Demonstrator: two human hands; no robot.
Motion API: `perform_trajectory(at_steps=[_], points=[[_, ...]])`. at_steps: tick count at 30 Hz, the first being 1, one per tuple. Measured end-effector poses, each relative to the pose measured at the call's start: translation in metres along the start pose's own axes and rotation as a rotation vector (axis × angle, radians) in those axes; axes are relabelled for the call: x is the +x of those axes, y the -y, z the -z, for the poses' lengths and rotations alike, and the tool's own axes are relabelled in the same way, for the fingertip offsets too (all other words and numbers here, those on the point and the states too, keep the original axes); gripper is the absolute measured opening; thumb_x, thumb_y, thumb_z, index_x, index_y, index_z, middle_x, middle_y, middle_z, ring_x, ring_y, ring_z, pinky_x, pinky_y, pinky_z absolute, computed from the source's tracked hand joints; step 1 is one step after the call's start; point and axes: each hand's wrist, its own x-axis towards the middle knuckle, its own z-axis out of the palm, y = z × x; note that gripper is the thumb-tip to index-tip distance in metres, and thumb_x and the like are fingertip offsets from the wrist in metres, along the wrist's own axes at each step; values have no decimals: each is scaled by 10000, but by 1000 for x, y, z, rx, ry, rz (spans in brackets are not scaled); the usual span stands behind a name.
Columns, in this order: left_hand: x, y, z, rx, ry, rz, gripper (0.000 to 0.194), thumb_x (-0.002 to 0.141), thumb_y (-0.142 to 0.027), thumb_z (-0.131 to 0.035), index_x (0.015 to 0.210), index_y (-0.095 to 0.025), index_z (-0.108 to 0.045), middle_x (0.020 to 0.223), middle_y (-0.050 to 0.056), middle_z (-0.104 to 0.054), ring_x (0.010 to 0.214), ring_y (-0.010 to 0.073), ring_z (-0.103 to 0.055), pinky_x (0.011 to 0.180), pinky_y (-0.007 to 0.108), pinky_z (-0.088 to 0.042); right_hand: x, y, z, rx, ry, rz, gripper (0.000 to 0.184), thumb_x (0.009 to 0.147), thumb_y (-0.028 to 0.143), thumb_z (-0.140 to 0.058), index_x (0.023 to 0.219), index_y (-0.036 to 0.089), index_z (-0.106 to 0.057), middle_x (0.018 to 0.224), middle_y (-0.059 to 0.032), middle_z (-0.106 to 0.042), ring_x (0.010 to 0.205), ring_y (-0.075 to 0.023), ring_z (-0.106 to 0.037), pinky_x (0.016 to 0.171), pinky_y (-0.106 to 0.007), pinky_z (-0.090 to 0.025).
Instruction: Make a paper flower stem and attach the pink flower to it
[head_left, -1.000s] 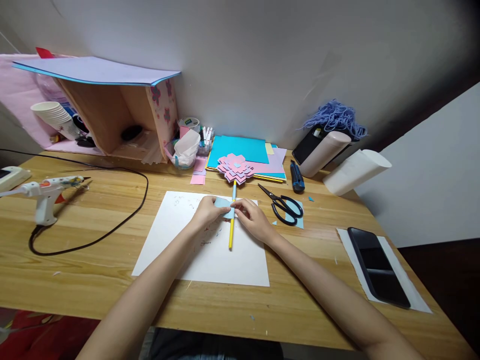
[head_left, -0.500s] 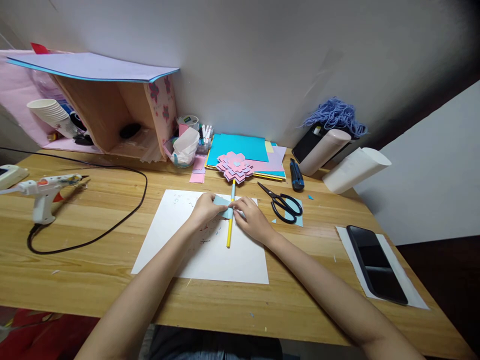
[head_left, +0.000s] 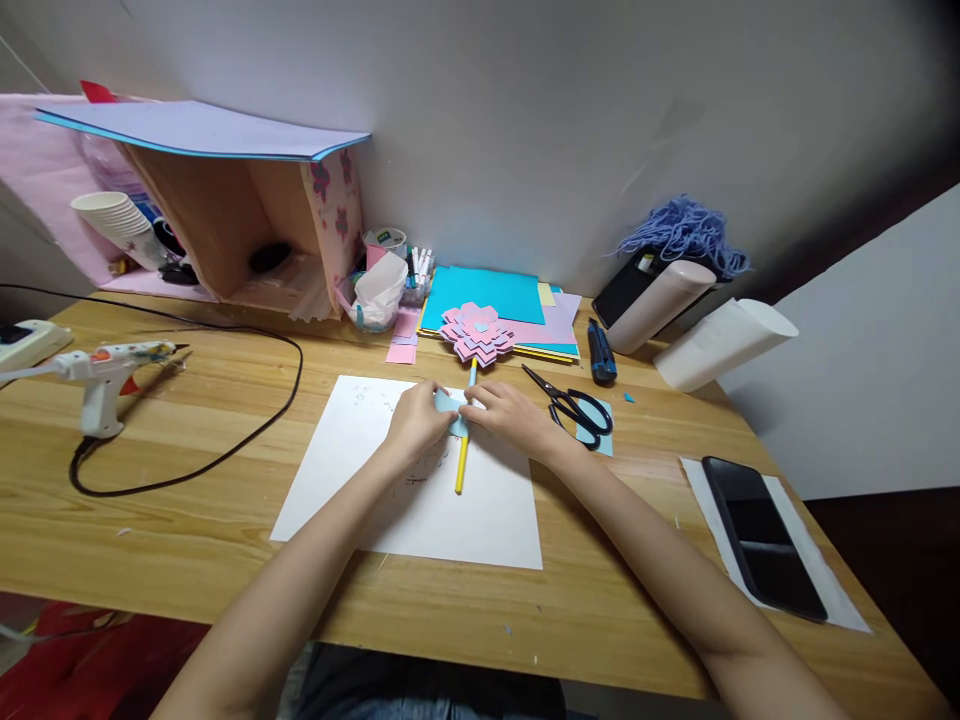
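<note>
A pink layered paper flower (head_left: 478,334) lies at the top end of a stick (head_left: 461,468). The lower part of that stick is yellow, and a light blue stretch shows just below the flower. Across its middle sits a small light blue piece of paper (head_left: 448,403). My left hand (head_left: 417,420) is closed on the left side of this paper, thumb toward the stick. From the other side my right hand (head_left: 511,412) pinches at the stick where the paper meets it; its fingertips partly hide the contact. Underneath is a white sheet (head_left: 450,537) with small dark marks.
Black-handled scissors (head_left: 579,410) lie right of my hands on a light blue scrap, near a blue utility knife (head_left: 601,352). A glue gun (head_left: 105,380) with its cord is at left. Coloured sheets (head_left: 487,292) lie behind the flower; a phone (head_left: 761,535) is at right.
My right hand has turned slightly, its fingers lying more across the stick. My left hand stays on the blue paper. The whole view has shifted a little, moving things rightward.
</note>
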Motion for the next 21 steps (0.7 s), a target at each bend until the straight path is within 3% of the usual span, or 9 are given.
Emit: perform_trajectory(at_steps=[5, 11, 16, 21], points=[[2, 3, 3, -8, 20, -22, 211, 626, -246, -640, 815, -156, -611, 827, 79, -653, 750, 205, -564, 598, 253, -356, 9, -4, 4, 16, 10, 121, 184, 861, 63, -459, 945, 175, -579, 921, -93, -600, 917, -229, -499, 705, -338, -378], [11, 11, 12, -16, 47, -26, 178, 575, -299, -679, 619, -168, -568, 598, 3, -573, 584, 154, -488, 514, 238, -290, 15, -4, 2, 26, 26, 189, 265, 884, 39, -386, 960, 214, -570, 831, -55, -610, 822, -198, -507, 669, -324, -372], [16, 23, 19, -124, 142, -44, 170, 613, -328, -637, 661, -166, -610, 583, -19, -576, 561, 147, -513, 486, 224, -315, 22, -5, -5, -71, 4, 231, 254, 892, 49, -364, 922, 192, -572, 831, -61, -612, 772, -192, -504, 652, -321, -365], [10, 37, 23, -328, 149, -7, 176, 653, -329, -617, 695, -160, -597, 633, 1, -602, 547, 145, -572, 473, 220, -384, 27, 1, -14, -49, -57, 187, 229, 890, 63, -368, 911, 178, -565, 861, -74, -598, 782, -192, -503, 650, -313, -359]])
